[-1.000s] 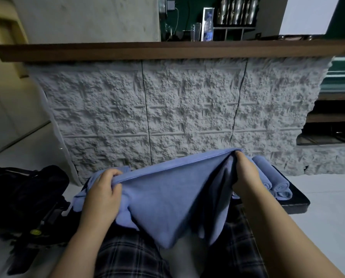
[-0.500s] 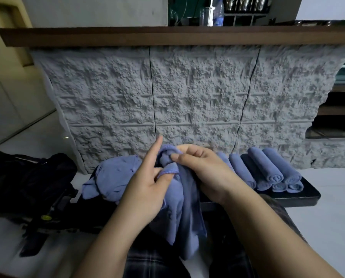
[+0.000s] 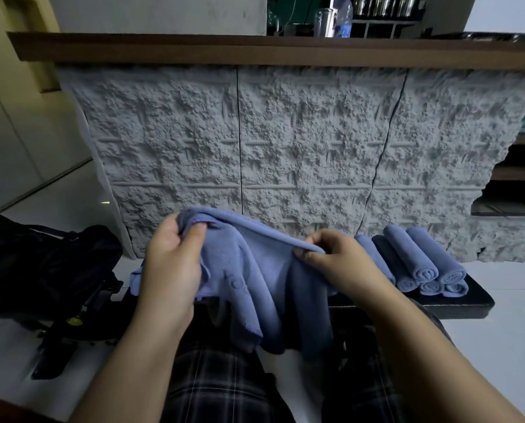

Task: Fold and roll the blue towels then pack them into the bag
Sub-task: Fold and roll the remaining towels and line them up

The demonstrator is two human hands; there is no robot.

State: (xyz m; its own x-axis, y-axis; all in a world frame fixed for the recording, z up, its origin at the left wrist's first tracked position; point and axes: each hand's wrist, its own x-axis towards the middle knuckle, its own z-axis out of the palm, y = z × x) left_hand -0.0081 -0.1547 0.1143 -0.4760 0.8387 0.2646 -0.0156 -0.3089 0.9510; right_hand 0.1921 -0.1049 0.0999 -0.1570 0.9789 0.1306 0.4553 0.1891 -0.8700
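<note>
A blue towel (image 3: 255, 270) hangs between my hands above my lap, its lower part draping down over my checked trousers. My left hand (image 3: 171, 264) grips its upper left corner with thumb and curled fingers. My right hand (image 3: 340, 261) pinches the top edge further right. Several rolled blue towels (image 3: 420, 264) lie stacked on the right part of a low black bench (image 3: 468, 303). A black bag (image 3: 44, 264) sits on the floor to my left. More loose blue cloth (image 3: 134, 280) shows behind my left hand.
A rough grey stone-faced counter (image 3: 285, 141) with a brown wooden top rises just beyond the bench. Black straps and gear (image 3: 72, 325) lie on the pale floor beside the bag. Bottles and glasses stand on the counter at the back.
My hands, which met at the middle half a second ago, have drawn apart again, stretching the towel's top edge between them. The view has tilted slightly.
</note>
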